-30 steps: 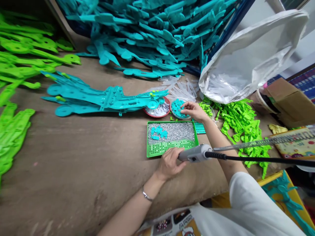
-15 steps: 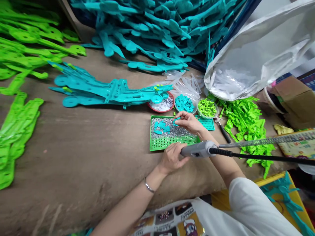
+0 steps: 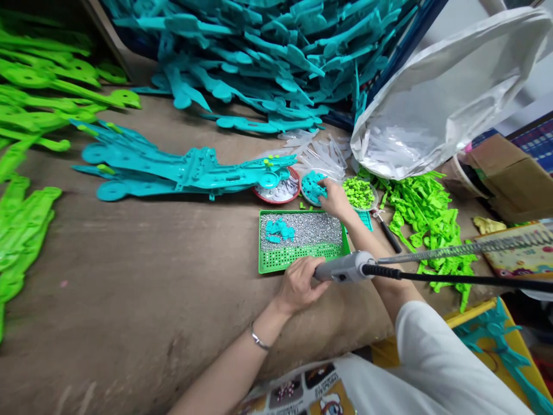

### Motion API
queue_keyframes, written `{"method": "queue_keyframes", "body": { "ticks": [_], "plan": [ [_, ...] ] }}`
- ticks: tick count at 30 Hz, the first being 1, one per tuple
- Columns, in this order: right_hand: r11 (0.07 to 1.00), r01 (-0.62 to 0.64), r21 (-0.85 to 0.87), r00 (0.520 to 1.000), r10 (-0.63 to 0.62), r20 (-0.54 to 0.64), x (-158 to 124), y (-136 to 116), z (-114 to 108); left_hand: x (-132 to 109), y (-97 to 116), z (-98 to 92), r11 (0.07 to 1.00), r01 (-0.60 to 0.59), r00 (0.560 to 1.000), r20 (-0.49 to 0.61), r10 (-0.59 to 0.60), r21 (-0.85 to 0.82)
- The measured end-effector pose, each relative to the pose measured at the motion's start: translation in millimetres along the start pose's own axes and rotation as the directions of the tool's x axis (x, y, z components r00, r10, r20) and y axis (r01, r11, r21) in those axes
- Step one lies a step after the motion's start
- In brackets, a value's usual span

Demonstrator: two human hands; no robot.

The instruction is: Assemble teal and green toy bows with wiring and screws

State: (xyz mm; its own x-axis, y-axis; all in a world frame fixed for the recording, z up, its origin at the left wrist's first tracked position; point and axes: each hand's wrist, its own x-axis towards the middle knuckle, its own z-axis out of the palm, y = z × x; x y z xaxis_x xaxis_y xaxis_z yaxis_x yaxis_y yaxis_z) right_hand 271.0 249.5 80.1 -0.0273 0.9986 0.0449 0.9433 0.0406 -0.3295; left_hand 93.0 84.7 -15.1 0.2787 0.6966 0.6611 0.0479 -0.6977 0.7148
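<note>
My left hand (image 3: 302, 283) is wrapped round a grey electric screwdriver (image 3: 345, 268) with a black cable, held just in front of a green tray (image 3: 261, 259). The tray holds a bed of small silver screws (image 3: 319, 227), and a cluster of small teal plastic pieces (image 3: 280, 229) lies on them at the left. My right hand (image 3: 336, 199) reaches past the tray into a bowl of teal pieces (image 3: 311, 187). Its fingers are bent together among the pieces, and the fingertips are partly hidden.
Left of the bowls lie long teal plastic parts (image 3: 190, 170), overlapping a red basket (image 3: 280, 199) of white pieces. A bowl of lime-green pieces (image 3: 358, 193) sits to the right, near a black-handled tool (image 3: 389, 233). Green parts (image 3: 432, 219) and a white bag (image 3: 401, 147) flank it.
My right hand has moved from above the tray, where it pinched a teal piece, up to the bowl of teal pieces. My left hand keeps hold of the screwdriver. The view has shifted slightly.
</note>
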Motion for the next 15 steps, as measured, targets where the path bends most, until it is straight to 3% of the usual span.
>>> {"method": "queue_keyframes", "body": {
  "ticks": [4,8,15],
  "plan": [
    [0.983,0.04,-0.178,0.994,-0.021,0.11,26.9,15.0,4.5,-1.1,-0.8,-0.1,1.0,0.008,1.0,0.018,-0.008,0.009],
    [0.958,0.058,-0.279,0.994,-0.031,0.101,30.1,13.9,11.2,-0.7,-0.6,-0.5,1.0,0.003,1.0,0.01,-0.003,0.008],
    [0.948,0.143,-0.284,0.986,-0.112,0.123,36.6,23.6,10.8,-0.3,-0.8,-0.7,1.0,-0.002,1.0,0.01,0.002,0.007]
  ]
}}
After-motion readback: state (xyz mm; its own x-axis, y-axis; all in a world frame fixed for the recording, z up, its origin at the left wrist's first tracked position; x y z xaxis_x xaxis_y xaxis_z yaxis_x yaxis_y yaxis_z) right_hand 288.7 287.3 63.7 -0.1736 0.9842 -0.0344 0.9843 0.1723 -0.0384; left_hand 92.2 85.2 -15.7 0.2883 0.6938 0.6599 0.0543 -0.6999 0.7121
